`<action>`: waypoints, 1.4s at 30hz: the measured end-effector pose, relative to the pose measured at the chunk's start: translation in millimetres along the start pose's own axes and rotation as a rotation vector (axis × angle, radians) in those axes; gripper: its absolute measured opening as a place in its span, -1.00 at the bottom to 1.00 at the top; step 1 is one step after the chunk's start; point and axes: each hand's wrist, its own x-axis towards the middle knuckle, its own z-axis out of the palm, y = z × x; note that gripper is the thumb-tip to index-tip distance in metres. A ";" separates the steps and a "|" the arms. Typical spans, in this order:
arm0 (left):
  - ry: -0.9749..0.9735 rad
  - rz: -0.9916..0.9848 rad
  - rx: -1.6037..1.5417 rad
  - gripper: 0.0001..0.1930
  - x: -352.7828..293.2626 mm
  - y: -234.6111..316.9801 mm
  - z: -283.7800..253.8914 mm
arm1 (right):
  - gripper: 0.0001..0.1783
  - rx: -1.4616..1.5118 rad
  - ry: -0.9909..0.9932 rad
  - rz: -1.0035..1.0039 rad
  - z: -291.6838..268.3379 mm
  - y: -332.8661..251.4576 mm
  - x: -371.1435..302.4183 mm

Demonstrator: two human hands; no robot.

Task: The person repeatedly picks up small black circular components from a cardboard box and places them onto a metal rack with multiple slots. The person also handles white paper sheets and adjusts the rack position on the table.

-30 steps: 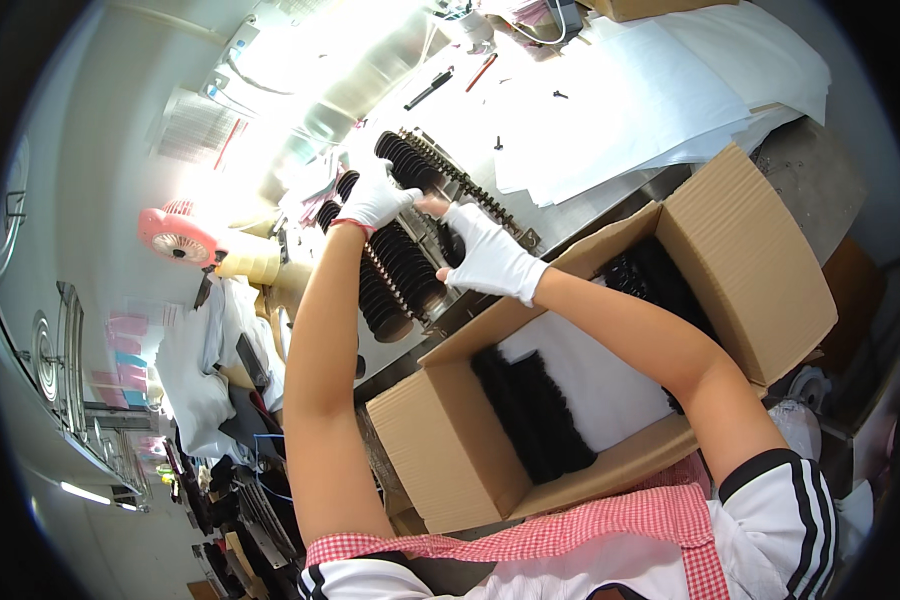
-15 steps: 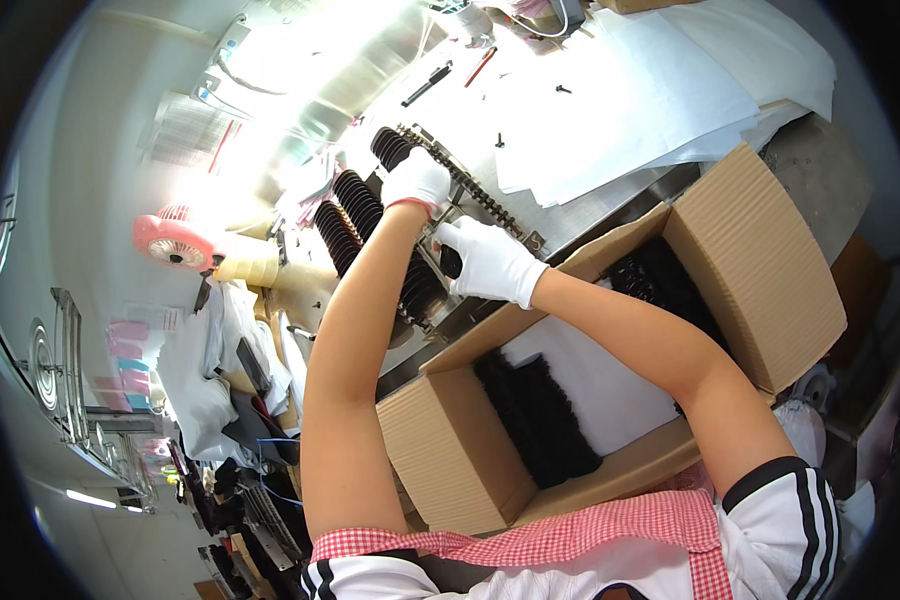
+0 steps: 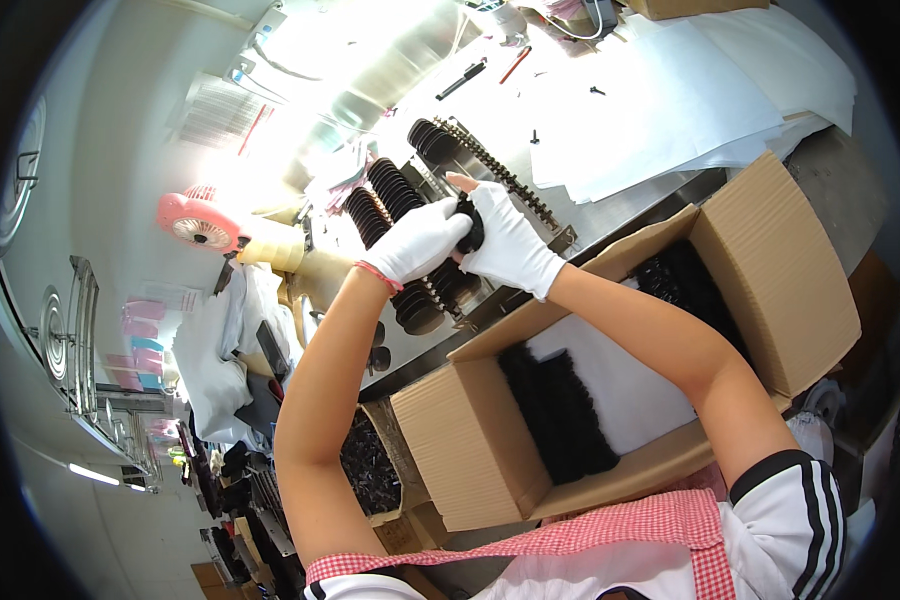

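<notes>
The left hand [image 3: 415, 243] and right hand [image 3: 513, 242] were clamped on black round pieces [image 3: 474, 232]; a cardboard box [image 3: 630, 473] stood at five o'clock.

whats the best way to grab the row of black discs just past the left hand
Probably pinch a short run by its opposite rims, coming from above at the far end of the row of black discs. They stand on edge, packed face to face, so the upper rims look exposed while the faces are mostly covered. The left hand covers the nearer part.
</notes>
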 end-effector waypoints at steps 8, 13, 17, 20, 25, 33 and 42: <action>0.396 -0.299 0.136 -0.59 60.9 -66.3 -31.2 | -0.53 -0.113 -0.128 0.183 -10.1 8.0 5.8; 0.477 -0.350 0.121 -0.37 133.7 -144.2 14.6 | -0.52 -0.108 -0.283 0.199 -3.9 20.8 3.9; 0.589 -0.181 0.280 -0.63 175.4 -162.0 32.7 | -0.47 -0.113 -0.251 0.107 -3.6 23.3 3.7; 0.224 -0.392 0.589 -0.74 182.4 -129.8 28.5 | -0.46 -0.090 -0.298 0.177 -5.5 19.5 3.7; 0.340 -0.506 0.413 -0.71 137.7 -54.7 8.2 | -0.36 -0.186 -0.094 0.198 -3.6 14.9 5.5; 0.150 -0.304 0.158 -0.64 39.5 -7.8 12.0 | -0.22 -0.116 0.152 0.023 1.0 17.6 5.2; -0.031 -0.235 -0.237 -0.57 50.3 -64.9 -44.3 | -0.39 -0.065 -0.041 0.134 -11.9 8.1 4.3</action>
